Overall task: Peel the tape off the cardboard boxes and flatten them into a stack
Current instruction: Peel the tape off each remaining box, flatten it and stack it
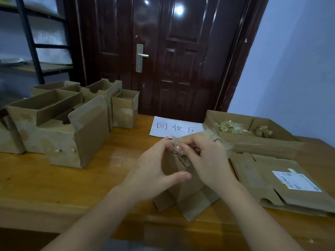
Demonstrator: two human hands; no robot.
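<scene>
On the far left of the table (59, 180) you have a cluster of open cardboard boxes (59, 122), standing upright and touching one another, with patches of tape or torn paper on their sides. None of these looks flattened, so I judge most of the job is ahead of you.

In the middle, near you, stands the box in hand (183, 189), its lower flaps splayed on the wood. Your left hand (154, 171) curls round its left side, thumb stretched across the front, fingertips up at the top edge. Your right hand (204, 160) is curled at the top, pinching a crumpled strip of clear tape (176, 144) that is coming off the top edge. This box seems mid-peel; flattening it is not yet done.

Just beyond your hands lies a white paper sign (174, 127) with handwritten characters. To the right, far, an open tray-like box (241, 140) holds wads of used tape (233, 127). Near right, a flattened stack (262, 180) with a shipping label on top shows some boxes are finished.

The surface is a worn orange-brown wooden table. Behind it are a dark glossy door (163, 51) with a metal handle, a black shelf frame (32, 48) at far left, and a pale bluish wall (299, 60) at right.
</scene>
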